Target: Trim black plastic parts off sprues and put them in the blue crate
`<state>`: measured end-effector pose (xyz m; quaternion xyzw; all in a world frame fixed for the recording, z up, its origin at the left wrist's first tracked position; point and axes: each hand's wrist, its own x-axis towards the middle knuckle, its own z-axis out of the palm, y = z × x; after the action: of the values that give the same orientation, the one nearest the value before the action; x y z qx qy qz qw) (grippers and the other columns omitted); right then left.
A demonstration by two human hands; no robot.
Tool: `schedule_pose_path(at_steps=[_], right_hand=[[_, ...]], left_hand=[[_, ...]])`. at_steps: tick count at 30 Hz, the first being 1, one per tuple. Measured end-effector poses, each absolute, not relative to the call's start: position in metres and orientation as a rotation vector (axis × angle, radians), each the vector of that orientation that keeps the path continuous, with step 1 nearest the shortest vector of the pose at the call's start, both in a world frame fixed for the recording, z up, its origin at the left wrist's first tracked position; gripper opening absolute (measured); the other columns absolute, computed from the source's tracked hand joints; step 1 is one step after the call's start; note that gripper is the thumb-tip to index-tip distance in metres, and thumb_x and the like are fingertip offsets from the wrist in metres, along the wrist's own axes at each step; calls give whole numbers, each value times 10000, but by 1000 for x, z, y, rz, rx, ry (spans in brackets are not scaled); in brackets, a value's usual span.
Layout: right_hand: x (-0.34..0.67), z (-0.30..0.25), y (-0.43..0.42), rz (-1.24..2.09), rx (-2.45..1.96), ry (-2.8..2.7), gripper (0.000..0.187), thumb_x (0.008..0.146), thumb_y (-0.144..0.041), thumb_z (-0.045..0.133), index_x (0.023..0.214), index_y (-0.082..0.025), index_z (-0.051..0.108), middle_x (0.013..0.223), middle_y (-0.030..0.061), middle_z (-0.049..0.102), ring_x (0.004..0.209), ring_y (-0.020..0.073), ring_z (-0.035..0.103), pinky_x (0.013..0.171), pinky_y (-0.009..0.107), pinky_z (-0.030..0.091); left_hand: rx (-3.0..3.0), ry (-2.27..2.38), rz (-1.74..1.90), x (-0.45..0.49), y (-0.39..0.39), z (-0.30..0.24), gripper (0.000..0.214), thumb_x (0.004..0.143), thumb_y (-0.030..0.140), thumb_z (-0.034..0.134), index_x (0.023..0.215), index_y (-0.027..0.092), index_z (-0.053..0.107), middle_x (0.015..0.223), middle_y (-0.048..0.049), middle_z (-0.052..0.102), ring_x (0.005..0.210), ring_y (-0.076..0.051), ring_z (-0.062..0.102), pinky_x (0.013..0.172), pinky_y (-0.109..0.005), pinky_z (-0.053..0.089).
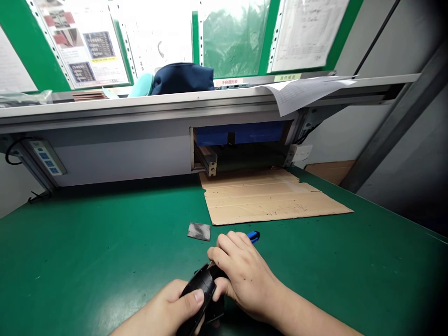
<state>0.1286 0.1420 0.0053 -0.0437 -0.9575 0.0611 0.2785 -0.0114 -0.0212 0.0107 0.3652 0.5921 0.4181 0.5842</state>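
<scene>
Part [202,283] in LH [177,302], cardbd [255,199] behind.

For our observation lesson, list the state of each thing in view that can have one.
Black curved plastic part, held, tilted
Left hand, gripping the part
Right hand, curled
Blue and black tool, partly hidden
Grey rectangular piece, lying flat
Brown cardboard sheet, lying flat
White paper sheet, drooping
</scene>
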Motion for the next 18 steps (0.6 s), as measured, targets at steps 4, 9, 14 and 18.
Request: schedule_pose_path(at_steps=[4,9,14,18], right_hand=[[129,3,141,28,-117,-2618,773,916,-720,-9,764,-169,511,772,41,464,704,206,358,635,330,206],[129,0,143,-9,-63,-2674,731,936,-688,-24,730,-176,455,729,24,472,664,191,347,601,331,185],[128,-3,148,111,11,-2731,682,975,-662,30,722,-183,444,688,13,493,633,178,355,579,327,179],[131,3,156,689,238,-2773,653,968,-710,159,680,-176,399,639,-27,472,603,134,397,595,269,275]], left_hand=[[861,1391,940,-10,-21,16,645,788,706,511,970,88,544,723,-21,492,646,-137,397,600,-261,287],[900,1530,919,-6,-21,25,617,770,723,514,919,131,599,784,-32,510,728,-168,424,660,-263,325],[1104,1551,884,-7,-16,28,555,827,685,452,855,155,614,741,-9,475,702,-158,390,635,-238,326],[1286,1472,839,-9,-12,31,474,917,558,383,942,155,633,763,-5,499,692,-147,424,633,-222,352]])
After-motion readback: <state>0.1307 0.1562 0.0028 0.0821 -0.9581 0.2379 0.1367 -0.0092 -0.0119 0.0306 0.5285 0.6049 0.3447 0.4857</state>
